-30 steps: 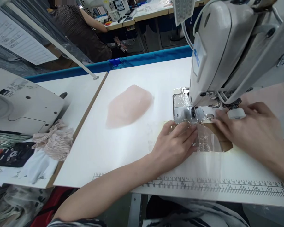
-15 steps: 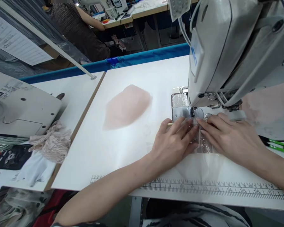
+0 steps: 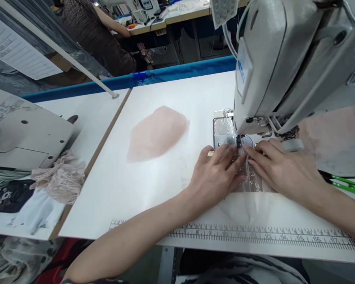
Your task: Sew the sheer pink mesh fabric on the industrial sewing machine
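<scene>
A strip of sheer, pale fabric [image 3: 251, 209] runs from under the presser foot [image 3: 239, 141] of the sewing machine [image 3: 263, 67] down toward the table's front edge. My left hand [image 3: 215, 171] rests on the fabric left of the needle area, its bent fingers spread over it and the metal plate. On the other side, my right hand [image 3: 284, 167] has thumb and index finger together on the fabric, close to the foot. Under the hands, the fabric's edges are partly hidden. A flat, pale pink fabric piece [image 3: 158, 134] lies on the white table, left of the machine.
Green-handled scissors [image 3: 347, 184] lie beyond my right wrist, below more pink fabric [image 3: 334, 134]. A printed ruler [image 3: 225, 232] follows the front edge. At left are another machine [image 3: 26, 130] and a bundle of pinkish strips [image 3: 63, 177]. Across the aisle sits a person [image 3: 91, 35].
The view has shifted slightly. Both hands stay by the presser foot in nearly the same pose, and the sheer fabric's folds below them have changed a little.
</scene>
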Available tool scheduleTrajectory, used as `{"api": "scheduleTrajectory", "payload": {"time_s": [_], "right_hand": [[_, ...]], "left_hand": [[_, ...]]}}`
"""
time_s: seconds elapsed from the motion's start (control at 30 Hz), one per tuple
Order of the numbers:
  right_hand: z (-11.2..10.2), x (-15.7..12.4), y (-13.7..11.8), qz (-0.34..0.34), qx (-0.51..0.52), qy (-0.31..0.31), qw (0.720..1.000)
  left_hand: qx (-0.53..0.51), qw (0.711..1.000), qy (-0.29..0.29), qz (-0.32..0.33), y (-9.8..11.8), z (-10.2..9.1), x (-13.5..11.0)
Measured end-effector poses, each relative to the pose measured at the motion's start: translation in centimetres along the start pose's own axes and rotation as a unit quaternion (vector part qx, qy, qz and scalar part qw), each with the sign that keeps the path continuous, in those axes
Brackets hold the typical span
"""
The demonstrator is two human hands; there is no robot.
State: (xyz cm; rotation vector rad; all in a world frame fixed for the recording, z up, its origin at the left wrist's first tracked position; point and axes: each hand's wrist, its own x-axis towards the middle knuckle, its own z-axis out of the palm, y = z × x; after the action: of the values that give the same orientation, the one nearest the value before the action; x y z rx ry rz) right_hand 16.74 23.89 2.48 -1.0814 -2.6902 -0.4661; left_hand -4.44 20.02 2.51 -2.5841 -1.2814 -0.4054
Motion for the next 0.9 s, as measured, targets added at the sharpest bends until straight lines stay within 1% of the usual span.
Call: {"api": "scheduleTrajectory", "payload": {"time_s": [0.17, 0.23, 0.37, 0.5, 0.67, 0.83, 0.9], "right_hand": [[0.2, -0.2, -0.2, -0.008, -0.028, 0.015, 0.999], [0.3, -0.2, -0.2, -0.008, -0.023, 0.020, 1.000], [0.2, -0.2, -0.1, -0.001, -0.007, 0.009, 1.000], [0.3, -0.1, 0.1, -0.007, -0.043, 0.005, 0.999], [0.3, 0.2, 0.2, -0.018, -0.073, 0.017, 0.997], [0.4, 0.5, 0.2, -0.004, -0.061, -0.008, 0.998], [0.5, 0.4, 0.3, -0.004, -0.056, -0.008, 0.998]], "left_hand": [[0.004, 1.000, 0.010, -0.001, 0.1, 0.2, 0.0], [0.004, 1.000, 0.006, -0.004, 0.1, 0.2, 0.0], [0.003, 1.000, -0.007, -0.010, 0.1, 0.1, 0.1], [-0.002, 1.000, -0.011, -0.017, 0.0, 0.4, 0.1], [-0.020, 0.999, -0.012, -0.025, -0.3, 0.6, 0.2], [-0.030, 0.999, -0.015, -0.028, -0.5, 0.9, 0.2], [-0.039, 0.999, -0.018, -0.030, -0.5, 1.1, 0.2]]}}
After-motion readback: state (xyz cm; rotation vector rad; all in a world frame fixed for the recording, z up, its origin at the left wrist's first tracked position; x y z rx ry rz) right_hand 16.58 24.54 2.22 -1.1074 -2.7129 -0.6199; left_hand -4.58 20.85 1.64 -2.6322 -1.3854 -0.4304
